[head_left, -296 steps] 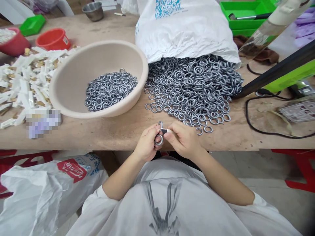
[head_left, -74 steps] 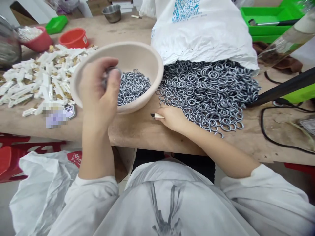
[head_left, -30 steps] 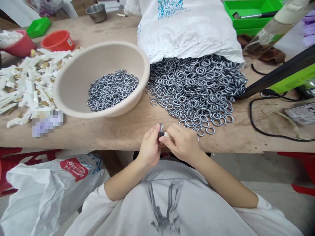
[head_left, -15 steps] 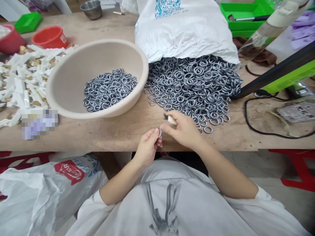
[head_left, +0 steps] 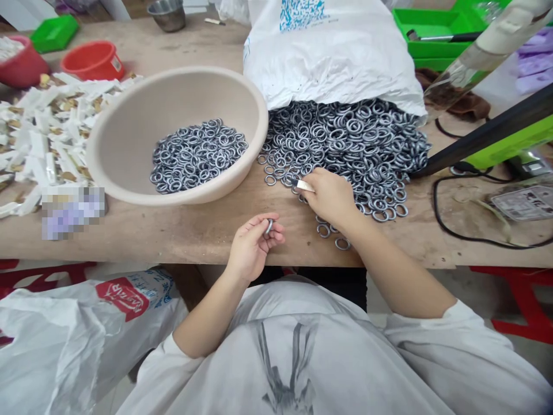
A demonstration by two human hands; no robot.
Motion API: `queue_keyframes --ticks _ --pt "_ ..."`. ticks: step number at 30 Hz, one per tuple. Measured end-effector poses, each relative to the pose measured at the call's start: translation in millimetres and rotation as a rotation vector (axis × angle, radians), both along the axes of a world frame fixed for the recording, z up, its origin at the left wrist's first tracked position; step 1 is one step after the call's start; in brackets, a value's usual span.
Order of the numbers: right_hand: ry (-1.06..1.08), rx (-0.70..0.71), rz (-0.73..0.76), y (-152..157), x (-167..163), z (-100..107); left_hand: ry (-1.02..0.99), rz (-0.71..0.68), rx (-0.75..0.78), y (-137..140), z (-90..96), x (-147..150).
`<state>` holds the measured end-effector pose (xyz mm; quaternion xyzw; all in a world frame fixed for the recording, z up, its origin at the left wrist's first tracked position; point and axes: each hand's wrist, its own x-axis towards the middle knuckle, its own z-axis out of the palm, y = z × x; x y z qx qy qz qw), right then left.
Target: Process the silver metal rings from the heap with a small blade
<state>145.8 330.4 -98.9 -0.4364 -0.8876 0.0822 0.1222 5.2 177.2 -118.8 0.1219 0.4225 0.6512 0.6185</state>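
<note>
Silvery-grey, the ring (head_left: pixel 269 225) pinched in your left hand (head_left: pixel 252 245) looks light, stiff, slick, best held across its rim; your right hand (head_left: pixel 330 195), apart, grips a tool (head_left: pixel 306 185) at the ring pile (head_left: pixel 345 141) on the bench (head_left: pixel 185 230).

Glossy metallic-looking rings (head_left: pixel 358 129) at two o'clock, smooth matt plastic bowl (head_left: pixel 190 89) at ten, scuffed wood-like surface (head_left: pixel 194 233)

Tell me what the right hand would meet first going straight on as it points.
The right hand would likely first meet the left part of the ring pile; it may already touch it, depth being unclear.
</note>
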Motion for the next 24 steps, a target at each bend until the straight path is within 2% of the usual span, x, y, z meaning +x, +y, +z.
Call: queue_keyframes --ticks 2,5,7,8,10,12,14,16,18,20,24 --pt "0.330 -0.257 0.114 -11 5 0 -0.011 0.002 -0.008 3 1.5 -3" --pt "0.763 -0.803 0.302 -37 8 -1 0.007 -0.054 0.007 7 3.8 2" --pt "0.939 -1.012 0.307 -56 5 -4 0.074 -0.065 0.052 9 2.5 13" --pt "0.997 -1.041 0.283 -65 2 -6 0.122 -0.053 0.081 9 0.6 20" --pt "1.041 -0.901 0.197 -78 -4 -11 0.219 -0.011 0.126 8 -5.2 33" --pt "0.989 -0.639 0.115 -84 -8 -18 0.305 0.033 0.143 6 -11.6 42" --pt "0.909 -0.414 0.080 -86 -9 -22 0.389 0.071 0.153 4 -15.8 45" --pt "0.853 -0.272 0.068 -84 -6 -23 0.465 0.105 0.173 2 -15.8 43" --pt "0.853 -0.233 0.060 -81 -1 -20 0.460 0.124 0.174 0 -12.0 39" --pt "0.876 -0.261 0.111 -78 4 -15 0.377 0.117 0.134 0 -6.1 35" --pt "0.879 -0.326 0.355 -73 10 -6 0.251 0.020 0.074 2 4.9 35"
